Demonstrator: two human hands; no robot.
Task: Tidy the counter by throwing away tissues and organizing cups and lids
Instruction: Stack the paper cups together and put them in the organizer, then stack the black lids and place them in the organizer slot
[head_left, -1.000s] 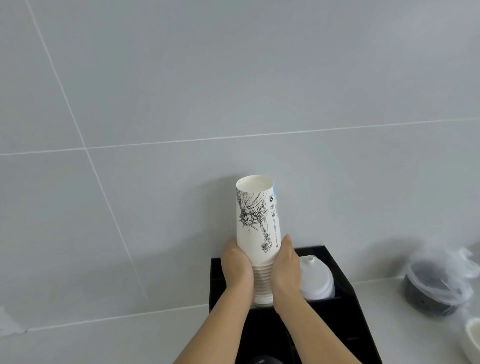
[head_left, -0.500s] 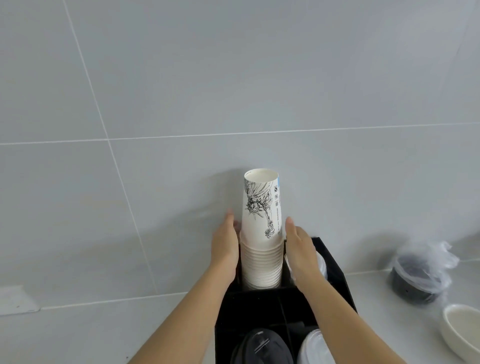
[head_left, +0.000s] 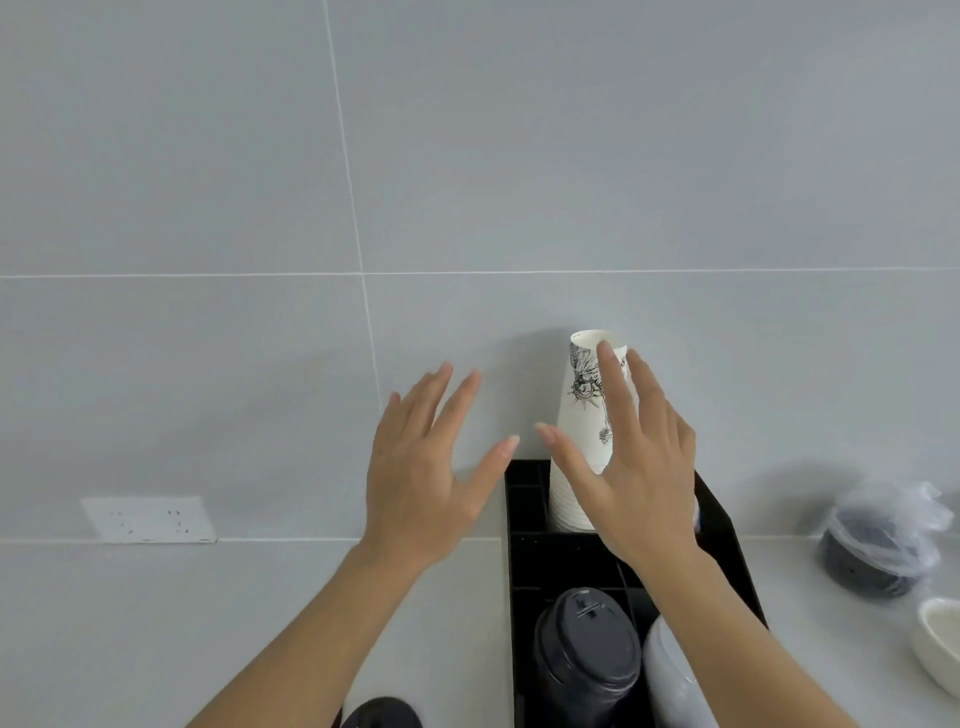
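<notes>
A stack of white paper cups (head_left: 581, 415) with black line drawings stands upside down in the back left compartment of a black organizer (head_left: 524, 525) against the wall. My left hand (head_left: 421, 467) hovers left of the stack with fingers spread, holding nothing. Empty and open too, my right hand (head_left: 631, 467) is raised in front of the stack and covers its right side. Stacked black lids (head_left: 587, 660) fill the organizer's front left compartment, with white lids (head_left: 670, 675) beside them on the right.
A bagged dark container (head_left: 878, 545) sits on the counter to the right, with a white bowl (head_left: 940, 644) nearer the right edge. A wall socket (head_left: 148, 519) is low on the tiled wall at left. Another dark lid (head_left: 382, 714) shows at the bottom edge.
Both hands have let go of the cup stack and pulled back with fingers spread. The stack now stands alone in the organizer. The view has shifted left and down.
</notes>
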